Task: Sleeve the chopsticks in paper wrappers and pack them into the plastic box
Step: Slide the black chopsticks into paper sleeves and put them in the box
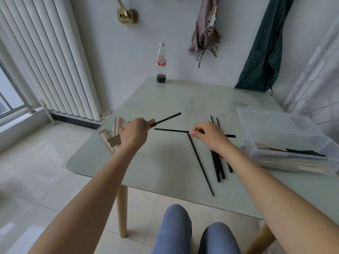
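Observation:
My left hand grips a tan paper wrapper with one black chopstick sticking out of its far end. My right hand pinches a second black chopstick that points left, just above the glass table. Another loose chopstick runs from under that hand toward the front edge. Several more black chopsticks lie beneath my right wrist. The clear plastic box stands open at the right with sleeved pairs inside.
Spare paper wrappers lie at the table's left edge behind my left hand. A plastic bottle with dark liquid stands at the far edge by the wall. A white radiator is to the left. My knees are under the front edge.

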`<action>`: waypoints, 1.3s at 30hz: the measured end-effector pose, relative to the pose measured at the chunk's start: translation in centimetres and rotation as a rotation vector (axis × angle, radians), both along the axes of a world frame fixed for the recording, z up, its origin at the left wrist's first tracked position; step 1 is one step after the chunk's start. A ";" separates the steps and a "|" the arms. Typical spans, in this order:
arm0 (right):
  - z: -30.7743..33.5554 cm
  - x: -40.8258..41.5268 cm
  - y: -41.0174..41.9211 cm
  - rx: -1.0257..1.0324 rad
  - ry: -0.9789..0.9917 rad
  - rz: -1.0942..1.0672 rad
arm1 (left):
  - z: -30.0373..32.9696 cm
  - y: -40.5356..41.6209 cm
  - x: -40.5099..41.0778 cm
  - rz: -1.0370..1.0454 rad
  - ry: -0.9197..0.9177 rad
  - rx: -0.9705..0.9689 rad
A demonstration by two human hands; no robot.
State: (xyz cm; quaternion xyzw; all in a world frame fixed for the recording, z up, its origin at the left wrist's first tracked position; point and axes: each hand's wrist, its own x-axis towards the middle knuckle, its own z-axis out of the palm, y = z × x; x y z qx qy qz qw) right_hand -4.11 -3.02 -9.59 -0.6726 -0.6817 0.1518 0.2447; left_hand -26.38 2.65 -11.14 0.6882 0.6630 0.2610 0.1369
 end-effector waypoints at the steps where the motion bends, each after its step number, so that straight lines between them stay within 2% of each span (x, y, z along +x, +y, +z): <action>1: 0.2 -0.1 0.0 0.029 -0.010 -0.011 | 0.0 0.1 -0.1 -0.024 0.007 0.000; 9: 1.1 -0.7 0.0 0.108 -0.177 -0.088 | 0.5 0.0 -0.6 -0.182 0.081 0.015; 22: 2.5 -1.3 -0.4 0.187 -0.350 -0.020 | 2.3 -1.5 0.9 -0.343 -0.040 -0.029; 33: 3.0 -2.2 -0.5 0.164 -0.256 0.030 | 4.0 -1.9 1.8 -0.408 -0.020 -0.003; 39: 3.8 0.3 -1.0 0.150 -0.161 -0.041 | 4.7 -2.1 1.6 -0.406 -0.039 0.039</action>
